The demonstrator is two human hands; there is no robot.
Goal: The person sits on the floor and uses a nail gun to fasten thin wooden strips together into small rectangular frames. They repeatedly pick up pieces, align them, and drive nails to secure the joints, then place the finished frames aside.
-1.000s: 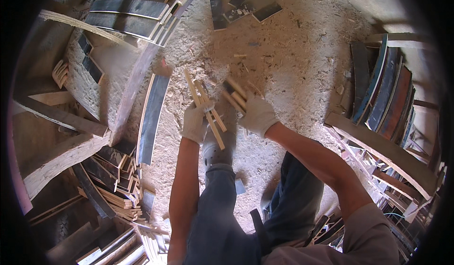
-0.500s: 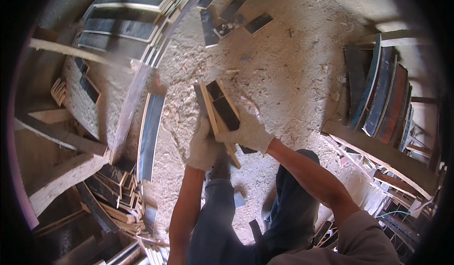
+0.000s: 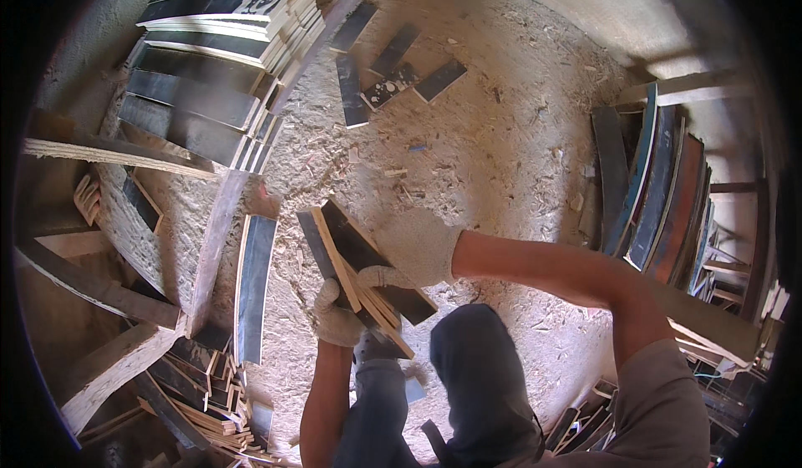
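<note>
Over the floor in front of my legs I hold several short plywood strips together, with dark faces and pale wood edges. They are fanned and tilted toward the upper left. My left hand (image 3: pixel 337 317), in a pale knit glove, grips the left strip (image 3: pixel 312 238) from below. My gloved right hand (image 3: pixel 418 246) is wrapped over the right side of the dark right strip (image 3: pixel 351 241), its thumb lying across the face. Some of the strips' lower ends overlap, and the fingers beneath them are hidden.
Loose dark plywood pieces (image 3: pixel 393 88) lie farther out on the dusty floor (image 3: pixel 468 159). A long dark strip (image 3: pixel 255 288) rests at left beside a wooden beam (image 3: pixel 219 246). Stacked boards (image 3: pixel 200 92) stand far left; upright panels (image 3: pixel 656 184) lean at right.
The held strips sit lower and farther left in the picture and lean more leftward, spread differently. My right forearm has swung up to nearly level. The whole view has shifted too.
</note>
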